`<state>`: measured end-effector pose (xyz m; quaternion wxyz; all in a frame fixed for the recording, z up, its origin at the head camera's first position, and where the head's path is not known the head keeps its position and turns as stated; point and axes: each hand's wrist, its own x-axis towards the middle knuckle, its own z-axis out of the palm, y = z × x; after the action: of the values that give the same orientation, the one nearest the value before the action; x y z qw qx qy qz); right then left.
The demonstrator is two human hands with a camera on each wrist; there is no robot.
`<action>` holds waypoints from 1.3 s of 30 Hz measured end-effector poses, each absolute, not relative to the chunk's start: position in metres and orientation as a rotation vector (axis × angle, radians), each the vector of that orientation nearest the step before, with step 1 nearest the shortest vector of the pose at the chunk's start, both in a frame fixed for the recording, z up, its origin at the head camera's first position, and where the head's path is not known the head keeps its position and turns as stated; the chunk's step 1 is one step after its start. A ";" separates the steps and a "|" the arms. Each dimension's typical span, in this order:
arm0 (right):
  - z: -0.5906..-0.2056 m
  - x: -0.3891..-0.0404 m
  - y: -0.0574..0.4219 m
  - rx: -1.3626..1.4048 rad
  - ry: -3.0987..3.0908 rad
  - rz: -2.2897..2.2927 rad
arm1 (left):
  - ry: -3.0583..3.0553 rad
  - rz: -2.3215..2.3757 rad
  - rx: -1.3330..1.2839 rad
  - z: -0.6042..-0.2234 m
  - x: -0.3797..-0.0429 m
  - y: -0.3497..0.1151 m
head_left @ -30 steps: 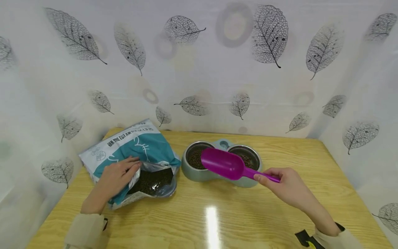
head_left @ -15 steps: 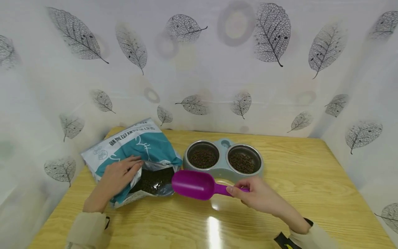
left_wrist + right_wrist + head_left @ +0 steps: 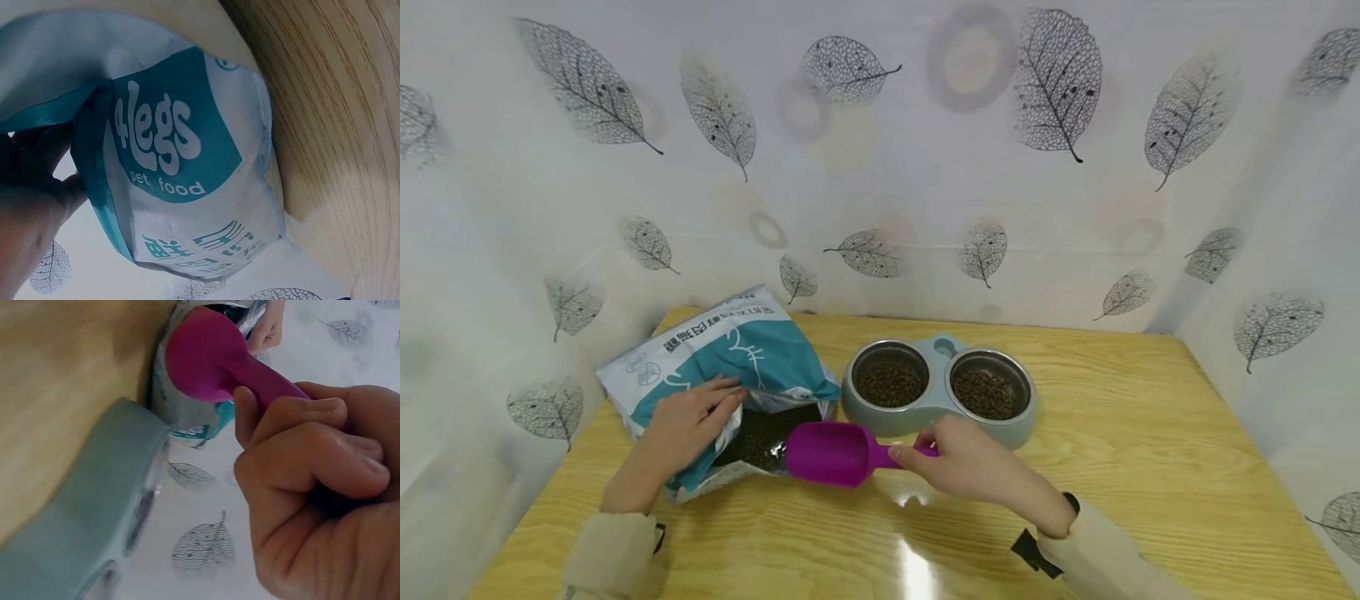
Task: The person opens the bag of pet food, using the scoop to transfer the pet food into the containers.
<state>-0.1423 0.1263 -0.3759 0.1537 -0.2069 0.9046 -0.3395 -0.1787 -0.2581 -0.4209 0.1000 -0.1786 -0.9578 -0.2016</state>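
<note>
My right hand [image 3: 964, 460] grips the handle of a purple scoop [image 3: 831, 454], fingers curled round it as the right wrist view also shows. The scoop's front end overlaps the mouth of a white and teal pet food bag [image 3: 775, 350], which lies on its side at the left. Dark kibble [image 3: 760, 437] shows inside the bag. My left hand [image 3: 688, 425] holds the upper edge of the bag's opening. In the left wrist view, thumb and fingers [image 3: 47, 181] pinch the folded edge beside the "4Legs pet food" print.
Behind the scoop stands a grey-blue double feeder [image 3: 936, 392] with two metal bowls, each with brown kibble in it. Everything rests on a wooden table [image 3: 1120, 442]. A white curtain [image 3: 910, 192] with leaf prints hangs at the back and sides.
My right hand has carried the scoop leftward and down, from over the feeder to the bag's mouth, uncovering both bowls. The left hand and bag have stayed in place.
</note>
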 end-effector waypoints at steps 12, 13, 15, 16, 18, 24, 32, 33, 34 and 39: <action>-0.345 -0.160 0.071 -0.600 2.505 -0.641 | -2.830 -0.593 -0.536 -0.421 -0.178 -0.260; -0.345 -0.161 0.067 -0.590 2.496 -0.632 | -2.829 -0.590 -0.538 -0.421 -0.178 -0.260; -0.345 -0.162 0.060 -0.576 2.484 -0.616 | -2.821 -0.585 -0.543 -0.421 -0.178 -0.260; -0.345 -0.163 0.057 -0.577 2.479 -0.609 | -2.819 -0.583 -0.544 -0.421 -0.178 -0.260; -0.347 -0.164 0.051 -0.559 2.466 -0.618 | -2.818 -0.581 -0.544 -0.421 -0.179 -0.260; -0.356 -0.172 0.042 -0.500 2.373 -0.704 | -2.836 -0.591 -0.537 -0.419 -0.178 -0.259; -0.375 -0.181 0.056 -0.455 2.240 -0.874 | -2.816 -0.582 -0.534 -0.417 -0.177 -0.257; -0.376 -0.181 0.059 -0.469 2.239 -0.875 | -2.817 -0.580 -0.533 -0.417 -0.177 -0.257; -0.377 -0.180 0.061 -0.483 2.237 -0.881 | -2.820 -0.579 -0.532 -0.418 -0.177 -0.257; -0.387 -0.174 0.077 -0.470 2.180 -0.987 | -2.831 -0.585 -0.525 -0.420 -0.179 -0.258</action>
<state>-0.1741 0.0775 -0.3868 0.3443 -0.1809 0.8392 -0.3801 -0.1786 -0.2575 -0.4202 0.1016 -0.1778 -0.9586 -0.1979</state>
